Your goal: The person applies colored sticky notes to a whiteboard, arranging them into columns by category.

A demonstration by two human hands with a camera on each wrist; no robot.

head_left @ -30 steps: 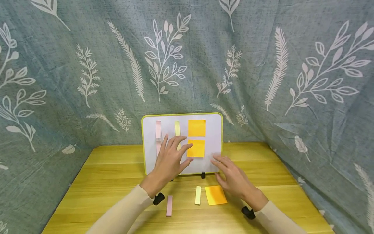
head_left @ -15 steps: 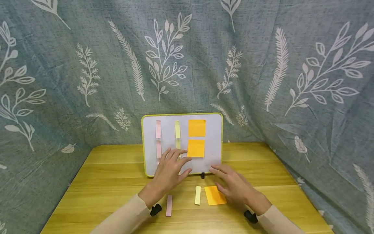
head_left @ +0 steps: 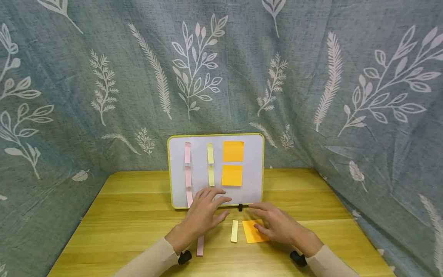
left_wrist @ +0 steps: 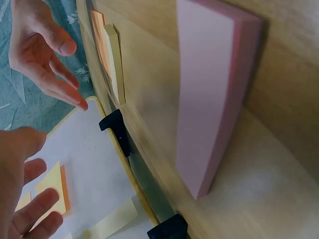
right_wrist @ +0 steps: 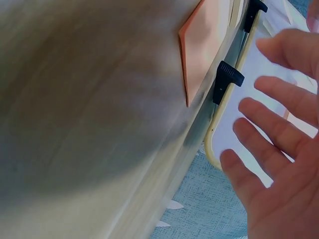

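A whiteboard [head_left: 252,161] with a yellow frame stands upright on the table. Stuck on it are a column of pink strip notes [head_left: 188,176], a column of pale yellow strip notes [head_left: 211,176] and two orange square sticky notes [head_left: 232,175]. My left hand [head_left: 201,213] hovers before the board's lower edge with fingers spread, holding nothing and hiding the lower strips in part. Over the orange sticky-note pad [head_left: 250,234] hangs my right hand [head_left: 278,225], fingers extended and grasping nothing. A yellow strip pad [head_left: 234,231] lies between the hands. The pink strip pad [left_wrist: 209,94] lies under my left wrist.
Black feet [right_wrist: 227,79] hold up the board's bottom edge. The wooden table [head_left: 131,223] reaches back to a blue-green leaf-patterned curtain [head_left: 138,77], which hangs behind and along both sides.
Both hands have come down from the board toward the table. More of the pink and yellow strip columns shows now, and my right hand covers part of the orange pad.
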